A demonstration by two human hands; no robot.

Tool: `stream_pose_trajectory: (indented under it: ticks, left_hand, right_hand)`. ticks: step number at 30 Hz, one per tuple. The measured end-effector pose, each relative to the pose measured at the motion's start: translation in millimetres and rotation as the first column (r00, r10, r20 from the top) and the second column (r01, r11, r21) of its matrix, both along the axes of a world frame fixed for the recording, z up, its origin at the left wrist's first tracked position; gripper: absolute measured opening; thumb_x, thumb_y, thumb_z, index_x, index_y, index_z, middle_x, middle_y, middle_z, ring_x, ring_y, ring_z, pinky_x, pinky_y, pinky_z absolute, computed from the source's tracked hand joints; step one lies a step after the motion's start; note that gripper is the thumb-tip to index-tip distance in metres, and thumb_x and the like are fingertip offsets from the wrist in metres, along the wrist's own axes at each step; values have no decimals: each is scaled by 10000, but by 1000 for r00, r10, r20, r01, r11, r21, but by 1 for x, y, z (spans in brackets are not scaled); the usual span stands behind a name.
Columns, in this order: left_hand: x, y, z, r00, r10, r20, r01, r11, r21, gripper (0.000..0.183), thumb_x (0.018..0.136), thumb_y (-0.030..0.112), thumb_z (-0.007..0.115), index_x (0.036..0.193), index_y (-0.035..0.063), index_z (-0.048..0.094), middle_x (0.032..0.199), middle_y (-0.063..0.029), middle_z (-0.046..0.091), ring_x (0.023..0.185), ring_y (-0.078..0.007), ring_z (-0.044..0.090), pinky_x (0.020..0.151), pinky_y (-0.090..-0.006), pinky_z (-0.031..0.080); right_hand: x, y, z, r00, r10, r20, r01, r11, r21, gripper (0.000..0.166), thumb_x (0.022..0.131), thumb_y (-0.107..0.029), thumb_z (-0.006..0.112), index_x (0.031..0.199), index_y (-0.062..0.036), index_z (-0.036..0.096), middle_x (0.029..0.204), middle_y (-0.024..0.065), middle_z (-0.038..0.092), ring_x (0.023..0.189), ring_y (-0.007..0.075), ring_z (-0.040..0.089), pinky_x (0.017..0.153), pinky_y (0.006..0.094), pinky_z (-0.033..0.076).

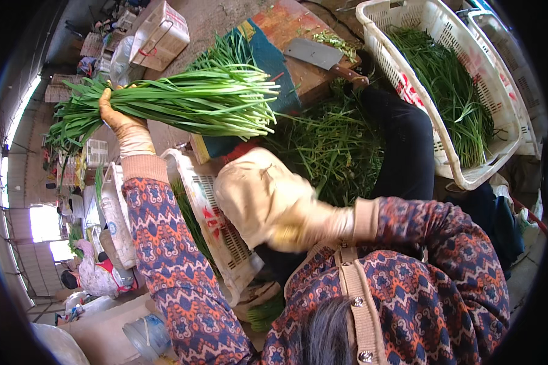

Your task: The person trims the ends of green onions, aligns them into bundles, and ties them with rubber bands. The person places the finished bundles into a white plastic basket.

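My left hand (114, 107), in a yellowish glove, is raised and closed around a large bunch of garlic chives (196, 98); their pale stem ends point right. My right hand (292, 232), also gloved, is motion-blurred against the beige cloth (260, 191) over my knee; its fingers cannot be made out. Beyond the bunch, more chives (228, 48) lie on a dark green sheet (274, 59) over a worn wooden board (297, 23). A cleaver (315, 52) rests on the board, its wooden handle over the edge, beside chopped stem bits (333, 43).
Loose green leaves (329, 146) are heaped between my legs. A white plastic crate (461, 178) of greens stands at the right, another crate (210, 214) by my left forearm. A boxy container (164, 36) stands farther off. Another person (98, 273) is at the lower left.
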State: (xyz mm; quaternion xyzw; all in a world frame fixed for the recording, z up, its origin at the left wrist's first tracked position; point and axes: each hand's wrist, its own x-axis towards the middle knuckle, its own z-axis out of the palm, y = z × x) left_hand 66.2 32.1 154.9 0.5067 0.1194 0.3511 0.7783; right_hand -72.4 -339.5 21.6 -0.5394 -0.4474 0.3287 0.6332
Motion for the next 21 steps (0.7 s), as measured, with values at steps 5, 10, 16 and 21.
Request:
stream_pose_trajectory:
  ticks: [5, 10, 16, 21]
  left_hand:
    - [19, -30, -3, 992, -116, -45, 115, 993, -38, 320, 791, 315, 611, 861, 10, 542, 779, -118, 578, 702, -282, 582, 700, -412, 520]
    - [18, -67, -3, 986, -136, -95, 138, 990, 19, 307, 794, 306, 651, 855, 18, 565, 787, -100, 593, 718, -273, 611, 709, -393, 531]
    - [19, -101, -11, 968, -177, -179, 196, 976, 96, 338, 764, 326, 675, 855, 17, 574, 765, -98, 596, 686, -242, 595, 695, -375, 526]
    - [52, -264, -41, 911, -392, -125, 405, 909, 96, 310, 731, 312, 695, 901, 85, 570, 782, -33, 556, 660, -178, 560, 630, -325, 475]
  right_hand:
    - [-72, 68, 40, 839, 517, 172, -545, 796, 265, 198, 791, -235, 712, 829, -49, 653, 809, 91, 654, 747, 200, 607, 675, 350, 471]
    - [41, 16, -35, 800, 328, 503, -182, 931, -316, 548, 744, -499, 687, 1141, -125, 641, 1093, 125, 652, 986, 277, 624, 838, 386, 487]
    - [162, -43, 7, 791, -459, 404, 535, 839, -95, 1134, 679, -543, 773, 1467, -39, 132, 1433, 249, 341, 1320, 311, 370, 1075, 382, 320]
    - [177, -32, -4, 830, -525, 187, 521, 850, 77, 1237, 643, -303, 868, 1492, -58, 3, 1493, 203, 257, 1354, 248, 294, 1108, 334, 245]
